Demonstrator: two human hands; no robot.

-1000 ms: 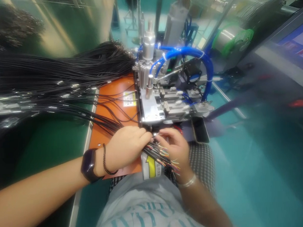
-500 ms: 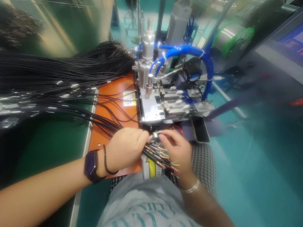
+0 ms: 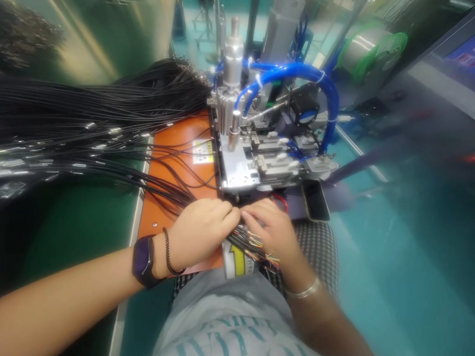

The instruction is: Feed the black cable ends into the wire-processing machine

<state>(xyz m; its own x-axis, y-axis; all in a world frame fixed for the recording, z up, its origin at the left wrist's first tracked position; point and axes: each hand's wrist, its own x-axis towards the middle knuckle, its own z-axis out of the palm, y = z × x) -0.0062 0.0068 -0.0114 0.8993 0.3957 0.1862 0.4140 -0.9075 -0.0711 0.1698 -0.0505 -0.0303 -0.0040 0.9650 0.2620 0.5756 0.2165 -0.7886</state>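
Observation:
My left hand (image 3: 208, 226) is closed around a bundle of black cables (image 3: 243, 242) at the orange table's front right corner. The cables' stripped ends fan out to the right, showing thin coloured wires (image 3: 269, 260). Close against it, my right hand (image 3: 272, 226) has thumb and forefinger pinched together at the left hand's fingertips. Whatever lies between those right fingertips is hidden. Just beyond both hands stands a metal machine (image 3: 237, 165) with a flat silver plate and an upright cylinder.
More black cables (image 3: 121, 104) lie across the orange table (image 3: 174, 144) on the left. Blue hoses (image 3: 330, 102) arch over the machine. A phone (image 3: 315, 200) sits to its right, above the checked seat (image 3: 318, 253). A green-rimmed spool (image 3: 373, 54) is at the back right.
My right fingers have moved left to meet my left hand. The small silver piece and the wire seen between the hands before are now covered.

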